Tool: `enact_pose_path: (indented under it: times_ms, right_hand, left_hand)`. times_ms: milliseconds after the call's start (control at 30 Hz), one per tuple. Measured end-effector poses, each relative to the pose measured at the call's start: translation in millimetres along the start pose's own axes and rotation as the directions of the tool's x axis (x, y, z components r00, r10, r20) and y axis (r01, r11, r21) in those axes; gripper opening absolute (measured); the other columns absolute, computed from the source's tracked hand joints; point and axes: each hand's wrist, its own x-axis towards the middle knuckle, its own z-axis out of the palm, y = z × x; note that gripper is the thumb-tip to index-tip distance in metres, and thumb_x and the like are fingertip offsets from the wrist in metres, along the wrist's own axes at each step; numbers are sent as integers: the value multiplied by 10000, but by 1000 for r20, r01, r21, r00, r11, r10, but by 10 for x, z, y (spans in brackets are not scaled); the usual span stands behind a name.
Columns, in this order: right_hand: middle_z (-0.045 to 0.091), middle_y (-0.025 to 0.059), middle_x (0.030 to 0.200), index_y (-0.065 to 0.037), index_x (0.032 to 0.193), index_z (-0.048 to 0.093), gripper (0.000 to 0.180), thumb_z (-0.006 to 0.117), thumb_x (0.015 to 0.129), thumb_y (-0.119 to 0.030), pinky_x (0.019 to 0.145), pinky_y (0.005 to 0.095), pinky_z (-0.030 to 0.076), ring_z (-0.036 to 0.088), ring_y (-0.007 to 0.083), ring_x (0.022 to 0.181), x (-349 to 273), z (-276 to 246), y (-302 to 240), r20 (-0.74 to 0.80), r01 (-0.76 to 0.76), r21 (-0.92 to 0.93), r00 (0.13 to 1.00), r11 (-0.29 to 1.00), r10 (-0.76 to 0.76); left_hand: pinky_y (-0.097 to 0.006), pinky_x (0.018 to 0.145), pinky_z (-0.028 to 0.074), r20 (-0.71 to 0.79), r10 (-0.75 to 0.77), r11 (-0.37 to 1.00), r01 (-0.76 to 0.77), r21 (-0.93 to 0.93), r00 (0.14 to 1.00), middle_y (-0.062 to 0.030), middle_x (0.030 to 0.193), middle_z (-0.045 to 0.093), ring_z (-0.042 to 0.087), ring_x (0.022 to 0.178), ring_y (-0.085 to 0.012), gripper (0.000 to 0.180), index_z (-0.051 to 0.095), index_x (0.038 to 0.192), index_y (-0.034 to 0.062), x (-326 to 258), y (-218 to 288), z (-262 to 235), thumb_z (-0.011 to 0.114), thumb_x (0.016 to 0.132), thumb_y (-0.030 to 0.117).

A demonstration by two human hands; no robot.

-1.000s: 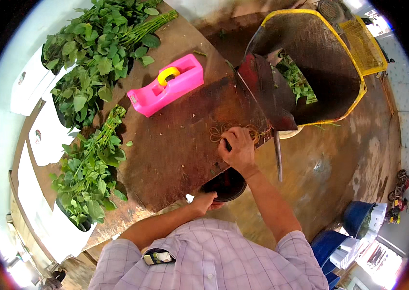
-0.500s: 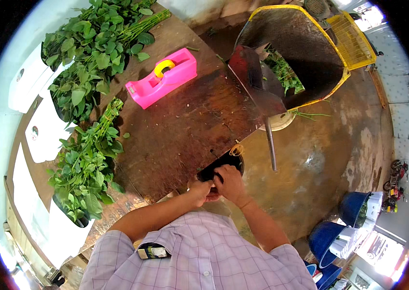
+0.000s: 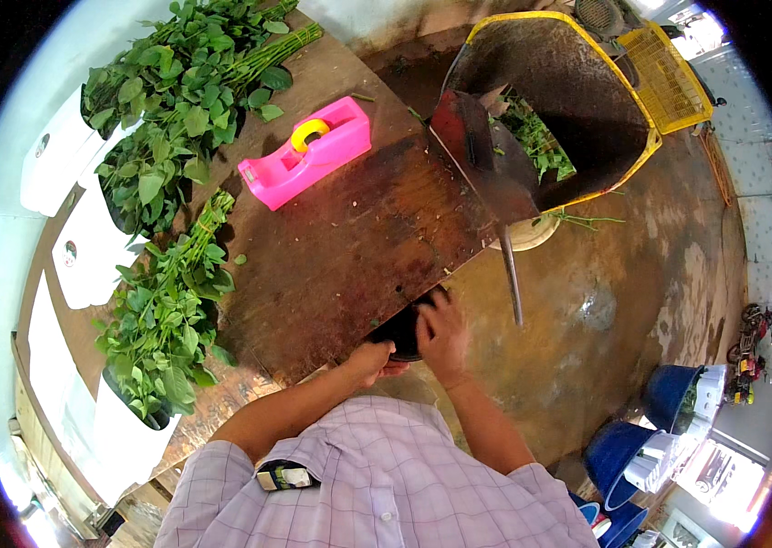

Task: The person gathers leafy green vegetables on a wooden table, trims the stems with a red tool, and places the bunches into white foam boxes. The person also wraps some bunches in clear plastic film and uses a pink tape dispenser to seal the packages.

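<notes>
- Left hand [image 3: 369, 362]: closed on the near-left rim of the dark container, thumb on top, fingers partly hidden.
- Right hand [image 3: 445, 340]: fingers partly bent, at the container's right side; blurred, so whether it holds anything cannot be told.
- Dark container [image 3: 404, 333]: round, black inside, between the hands, beside the near edge of the counter; contents too dark to make out.
- Counter [image 3: 340, 256]: brown, worn, stained darker in patches, crossing in front of the person.
- Tape dispenser [image 3: 313, 171]: bright pink, on the counter, set at a slant, well apart from the hands; fitted with a yellow ring [image 3: 299, 137].
- Leafy bundle [image 3: 162, 320]: green, stems gathered toward the dispenser, at the counter's left.
- Larger leafy pile [image 3: 176, 100]: green, at the far left, stems pointing right.
- White containers [image 3: 84, 260]: several, along the left edge, against the greenery.
- Bin [image 3: 577, 78]: dark inside, yellow-rimmed, beyond the counter's right corner; green cuttings [image 3: 541, 142] visible within.
- Yellow crate [image 3: 669, 78]: openwork, beside the bin.
- Metal rod [image 3: 512, 279]: grey, near the counter's right corner.
- Blue tubs [image 3: 619, 447]: at lower right, above wet brown floor [image 3: 587, 365].
</notes>
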Motion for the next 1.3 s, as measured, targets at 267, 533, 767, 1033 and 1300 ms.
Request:
enact_pose_path:
  times_ms: [267, 533, 767, 1033, 1300]
  right_hand:
    - [615, 156, 1158, -37, 1150, 604, 353, 671, 854, -216, 911, 426, 468, 605, 286, 1041, 26, -347, -227, 316, -240, 283, 938, 929, 146]
    - [614, 125, 1074, -46, 1253, 549, 501, 628, 910, -402, 763, 321, 527, 578, 196, 1026, 2218, -14, -613, 33, -106, 525, 994, 844, 104]
    - [640, 234, 1130, -44, 1089, 688, 601, 522, 861, -574, 922, 437, 460, 601, 363, 1091, 3651, 429, -1462, 281, -56, 182, 960, 982, 2]
    - [627, 169, 1115, 3, 1106, 638, 500, 604, 886, -444, 872, 375, 454, 610, 307, 920, 3481, 698, -1208, 233, 62, 192, 967, 979, -107]
    - [597, 9, 876, -29, 888, 633, 225, 650, 900, -252, 784, 294, 459, 533, 125, 865, 2208, 866, -1373, 316, -116, 416, 949, 902, -24]
  left_hand:
    - [-392, 848, 518, 67, 42, 930, -63, 361, 997, -118, 1127, 629, 633, 957, -228, 508, 526, 1228, 66, 813, -532, -782, 411, 990, 500]
    - [-399, 987, 422, 161, 487, 562, -449, 695, 858, -101, 1249, 564, 534, 1150, -243, 498, 522, 1265, 61, 45, -357, -1037, 412, 988, 461]
    - [-416, 801, 516, -372, 566, 765, -301, 569, 736, -185, 1036, 654, 641, 915, -241, 321, 657, 1024, 27, -1039, -1882, -2052, 534, 908, 300]
    - [-285, 482, 501, -973, 156, 743, -669, 1, 171, -93, 795, 683, 636, 581, -158, 264, 646, 977, 1, -2844, -3195, -3171, 539, 890, 226]
    - [-244, 594, 468, -862, 496, 425, -835, 349, -108, -23, 825, 644, 563, 682, -88, 274, 647, 1013, 8, -3819, -2284, -4319, 620, 922, 265]
